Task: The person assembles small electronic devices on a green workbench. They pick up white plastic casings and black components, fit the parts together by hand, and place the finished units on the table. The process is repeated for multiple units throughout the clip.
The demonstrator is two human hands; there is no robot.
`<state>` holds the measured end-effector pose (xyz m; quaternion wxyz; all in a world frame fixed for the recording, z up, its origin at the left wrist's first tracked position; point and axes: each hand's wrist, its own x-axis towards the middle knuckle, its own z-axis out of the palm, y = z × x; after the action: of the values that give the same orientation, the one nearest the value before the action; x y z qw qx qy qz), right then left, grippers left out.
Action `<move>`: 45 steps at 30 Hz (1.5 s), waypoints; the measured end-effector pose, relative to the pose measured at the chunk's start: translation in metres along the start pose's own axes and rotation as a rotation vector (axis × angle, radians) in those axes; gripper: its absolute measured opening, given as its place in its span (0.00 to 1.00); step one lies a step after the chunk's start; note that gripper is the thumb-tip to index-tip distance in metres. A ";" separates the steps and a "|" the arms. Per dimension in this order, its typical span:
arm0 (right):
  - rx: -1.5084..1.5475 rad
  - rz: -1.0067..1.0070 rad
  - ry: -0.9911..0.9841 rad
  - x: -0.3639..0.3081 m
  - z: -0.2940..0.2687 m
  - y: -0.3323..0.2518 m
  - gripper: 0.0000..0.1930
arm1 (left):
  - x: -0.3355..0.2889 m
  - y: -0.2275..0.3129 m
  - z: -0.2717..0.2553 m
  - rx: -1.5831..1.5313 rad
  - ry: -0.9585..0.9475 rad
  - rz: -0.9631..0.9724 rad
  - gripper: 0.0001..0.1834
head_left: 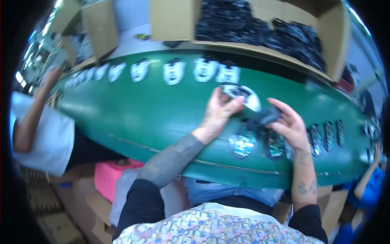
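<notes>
Left hand: the thumb and fingers of the left hand pinch the lower left edge of a white part with dark pieces on it, raised over the green table.
Right hand: the right hand grips a dark part between thumb and fingers, the index finger stretched along its upper side.
White to dark: the white part lies rightward of the left fingertips, its long axis slanting down to the right; the dark part sits just below its lower right end, leftward of the right fingers, its axis rising to the right.
Nearer hand: left for the white part, right for the dark one.
Far row: white parts with black tops line the table's far side.
Near row: shiny oval pieces lie below the hands, some partly covered by the right hand.
Hard to see: blur softens both held parts; whether they touch, I cannot tell. The left fingertips are partly hidden behind the white part.
</notes>
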<state>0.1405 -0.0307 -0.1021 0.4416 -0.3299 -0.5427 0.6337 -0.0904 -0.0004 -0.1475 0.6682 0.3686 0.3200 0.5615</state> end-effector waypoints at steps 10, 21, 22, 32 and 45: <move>-0.649 -0.247 0.350 0.009 0.003 0.011 0.09 | -0.002 -0.005 -0.001 -0.169 0.007 -0.079 0.19; -0.646 -0.488 0.469 0.013 0.022 0.027 0.07 | -0.016 -0.005 0.008 0.062 0.020 0.072 0.27; -0.687 -0.542 0.467 0.014 0.023 0.028 0.07 | -0.017 -0.005 0.005 0.100 0.004 0.102 0.25; -0.965 -0.871 0.161 0.014 0.009 0.028 0.12 | -0.019 0.003 0.004 0.126 -0.013 0.020 0.29; -0.251 -0.042 0.007 0.009 0.010 0.019 0.32 | -0.026 0.010 0.010 0.560 -0.044 0.201 0.33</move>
<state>0.1245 -0.0269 -0.1184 0.4119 -0.3734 -0.6228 0.5504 -0.0911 -0.0260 -0.1330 0.4883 0.5806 0.4096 0.5066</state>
